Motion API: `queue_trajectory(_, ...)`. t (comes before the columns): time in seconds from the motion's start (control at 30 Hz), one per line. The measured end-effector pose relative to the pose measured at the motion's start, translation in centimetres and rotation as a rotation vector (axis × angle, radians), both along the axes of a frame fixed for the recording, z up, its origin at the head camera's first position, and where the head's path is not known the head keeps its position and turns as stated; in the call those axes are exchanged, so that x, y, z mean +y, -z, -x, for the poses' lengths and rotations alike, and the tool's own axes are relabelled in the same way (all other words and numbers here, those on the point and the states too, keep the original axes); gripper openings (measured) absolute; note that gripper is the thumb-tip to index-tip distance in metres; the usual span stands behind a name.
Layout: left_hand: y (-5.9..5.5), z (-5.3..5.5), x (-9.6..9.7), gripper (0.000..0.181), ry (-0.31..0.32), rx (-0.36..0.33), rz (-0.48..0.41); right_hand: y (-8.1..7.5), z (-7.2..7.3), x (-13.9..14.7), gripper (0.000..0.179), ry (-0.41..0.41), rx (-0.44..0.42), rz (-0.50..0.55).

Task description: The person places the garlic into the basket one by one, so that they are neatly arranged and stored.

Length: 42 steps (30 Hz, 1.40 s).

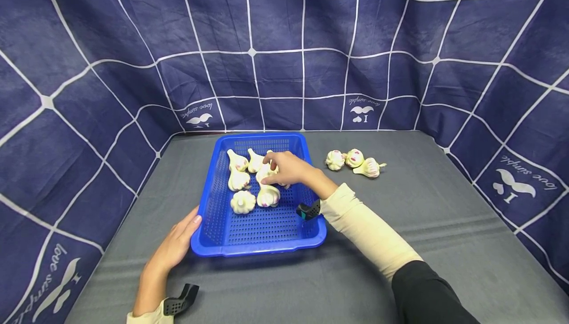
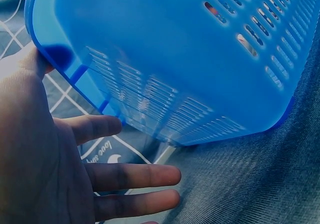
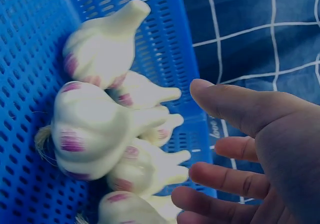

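Observation:
A blue plastic basket (image 1: 266, 249) with slotted walls holds several white garlic bulbs (image 1: 243, 202) with purple patches. My right hand (image 1: 289, 167) reaches in over them from the right. In the right wrist view its fingers are apart beside the bulb stems, with no bulb (image 3: 90, 129) between them. The left hand (image 1: 174, 245) is at the basket's near left corner, thumb on the rim. From the left wrist camera, its other fingers (image 2: 140, 176) extend straight outside the basket wall, spread and below the rim.
Several more garlic bulbs (image 1: 354, 158) lie together on the grey cloth (image 1: 426, 185) to the right of the basket. A dark blue curtain (image 1: 275, 77) with white lines surrounds the table at the back and sides.

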<state>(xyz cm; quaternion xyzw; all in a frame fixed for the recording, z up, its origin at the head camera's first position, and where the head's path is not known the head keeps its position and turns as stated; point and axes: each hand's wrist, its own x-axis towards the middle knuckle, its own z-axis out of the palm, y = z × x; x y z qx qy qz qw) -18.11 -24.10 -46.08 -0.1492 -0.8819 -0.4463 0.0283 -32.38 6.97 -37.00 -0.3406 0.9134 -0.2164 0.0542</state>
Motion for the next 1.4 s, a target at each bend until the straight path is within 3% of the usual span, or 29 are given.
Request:
queue_trajectory(0.4,-0.1,-0.2,0.1,0.055,-0.017,-0.006,0.013,-1.7,-0.7,3.0,0.057,0.057,0.018,0.057)
queue_trajectory(0.83,0.0,-0.2,0.1,0.055,-0.011,-0.007,-0.004,-1.2,-1.2,5.9,0.053,0.091,0.008,0.133)
queue_trajectory(1.4,-0.1,-0.2,0.2,0.057,-0.016,-0.02,0.005,0.4,-1.6,9.4,0.039,0.077,0.065,0.334)
